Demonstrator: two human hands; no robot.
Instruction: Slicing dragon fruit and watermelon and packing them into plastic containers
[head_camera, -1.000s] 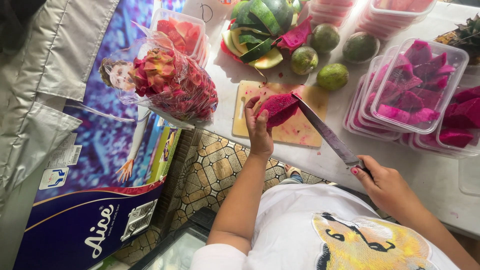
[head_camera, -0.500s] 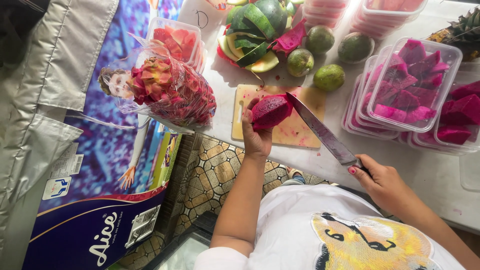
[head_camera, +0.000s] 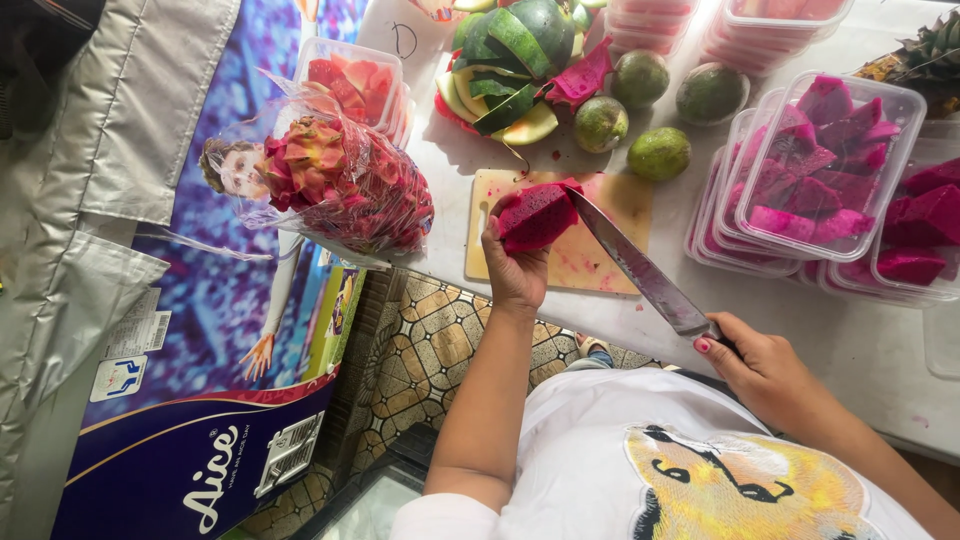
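Cloth: grey fabric draped at the far left edge, hanging over the printed panel.
Printed panel: blue and purple poster sheet below the counter's left end, with a drawn figure on it.
Bag of peels: clear plastic bag stuffed with pink and green dragon fruit skins, sitting on the counter's left edge, just beside the cutting board.
Small tub: clear plastic container of red fruit chunks, behind the bag.
Floor: patterned brown and cream tiles, seen below the counter edge.
Left hand: fingers curled around a piece of dragon fruit, holding it up over the board's left half.
Dragon fruit piece: magenta flesh, peeled, gripped in the left hand above the cutting board; the knife tip touches its right side.
Cutting board: pale wood, stained pink, lying flat on the counter.
Rind pile: green melon rinds and a pink skin heaped behind the board.
Round fruits: four green ones, loose on the counter behind the board's right end.
Knife: long steel blade, slanting from the fruit down to the right.
Right hand: closed tight around the knife handle, painted thumbnail showing.
Counter: white surface, faint pink smears.
Filled tubs: stacked clear containers of magenta fruit chunks, right of the board.
Pineapple: partly in view at the far right corner.
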